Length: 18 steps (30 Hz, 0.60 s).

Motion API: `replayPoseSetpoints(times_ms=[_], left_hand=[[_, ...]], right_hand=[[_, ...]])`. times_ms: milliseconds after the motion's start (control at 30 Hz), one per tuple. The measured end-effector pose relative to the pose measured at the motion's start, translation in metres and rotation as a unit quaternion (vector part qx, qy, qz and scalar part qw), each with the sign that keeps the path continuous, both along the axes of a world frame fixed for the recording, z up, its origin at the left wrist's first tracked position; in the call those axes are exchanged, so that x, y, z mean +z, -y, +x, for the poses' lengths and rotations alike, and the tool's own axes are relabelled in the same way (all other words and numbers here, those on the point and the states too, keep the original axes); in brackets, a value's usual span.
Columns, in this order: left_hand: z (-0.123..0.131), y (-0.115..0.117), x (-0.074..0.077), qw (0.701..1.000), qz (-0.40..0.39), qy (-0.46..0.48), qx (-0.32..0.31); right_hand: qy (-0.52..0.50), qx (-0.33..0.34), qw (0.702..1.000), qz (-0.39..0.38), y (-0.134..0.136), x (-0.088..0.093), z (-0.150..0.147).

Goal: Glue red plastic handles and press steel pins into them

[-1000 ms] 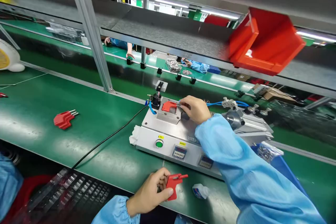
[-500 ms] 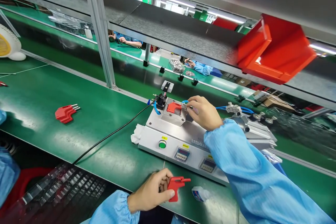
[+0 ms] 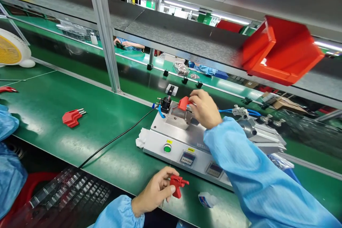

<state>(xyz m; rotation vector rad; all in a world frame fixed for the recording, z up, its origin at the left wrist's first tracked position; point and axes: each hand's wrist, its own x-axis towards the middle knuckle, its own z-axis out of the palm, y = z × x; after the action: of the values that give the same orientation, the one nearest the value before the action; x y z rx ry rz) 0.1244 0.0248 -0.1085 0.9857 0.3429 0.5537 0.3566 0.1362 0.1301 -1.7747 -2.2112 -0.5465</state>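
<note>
My left hand (image 3: 152, 193), low at the bench's front edge, pinches a red gun-shaped plastic part (image 3: 175, 189) between thumb and fingers. Over the metal fixture block (image 3: 176, 122) of the silver bench machine (image 3: 157, 131), my right hand (image 3: 205, 109) has its fingers closed on a second red plastic part (image 3: 184, 103). That part is tilted above the block; my fingers cover its right end. Behind the block's left side rises a black clamp cylinder (image 3: 166, 103). A green button (image 3: 167, 148) and counter displays (image 3: 187, 158) are on the machine's front.
A red part with metal pins (image 3: 72, 118) lies on the green bench at left. Near my left hand lies a small white bottle (image 3: 207, 200). A black cable (image 3: 117, 133) crosses the bench. A red bin (image 3: 288, 57) sits on the shelf; a neighbour's blue sleeve (image 3: 8, 123) shows at left.
The right hand has lifted the red part out of the fixture block and tilted it up. The left hand's red part has turned slightly. The whole view has shifted a little.
</note>
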Motion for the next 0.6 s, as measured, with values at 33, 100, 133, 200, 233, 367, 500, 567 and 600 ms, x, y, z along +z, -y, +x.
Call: replayPoseSetpoints(times_ms=[33, 100, 133, 200, 233, 367, 500, 567, 600], left_hand=[[0.0, 0.001, 0.001, 1.0, 0.005, -0.005, 0.008], [-0.004, 0.002, 0.007, 0.999, 0.023, -0.027, 0.016], [-0.008, 0.001, 0.014, 0.998, 0.037, -0.041, 0.018], [-0.018, -0.01, 0.039, 0.994, 0.084, -0.058, 0.023], [-0.022, -0.021, 0.058, 0.99, 0.12, -0.059, 0.032], [-0.013, -0.097, 0.145, 0.923, 0.36, -0.034, 0.13], [0.035, -0.173, 0.199, 0.774, 0.578, -0.164, 0.2], [0.057, -0.187, 0.205, 0.703, 0.636, -0.269, 0.169], [0.064, -0.188, 0.204, 0.671, 0.652, -0.316, 0.155]], right_hand=[[-0.03, -0.005, 0.999, 0.026, 0.011, 0.005, 0.004], [-0.075, 0.0, 0.997, 0.031, 0.038, 0.013, 0.011], [-0.089, 0.006, 0.996, 0.012, 0.054, 0.015, 0.015], [-0.106, 0.011, 0.993, -0.041, 0.087, 0.01, 0.021], [-0.114, 0.005, 0.992, -0.059, 0.103, 0.004, 0.024], [-0.164, -0.038, 0.983, -0.073, 0.148, -0.033, 0.031], [-0.215, -0.065, 0.974, -0.019, 0.167, -0.063, 0.031], [-0.231, -0.071, 0.97, 0.009, 0.173, -0.071, 0.03], [-0.239, -0.072, 0.968, 0.019, 0.175, -0.073, 0.029]])
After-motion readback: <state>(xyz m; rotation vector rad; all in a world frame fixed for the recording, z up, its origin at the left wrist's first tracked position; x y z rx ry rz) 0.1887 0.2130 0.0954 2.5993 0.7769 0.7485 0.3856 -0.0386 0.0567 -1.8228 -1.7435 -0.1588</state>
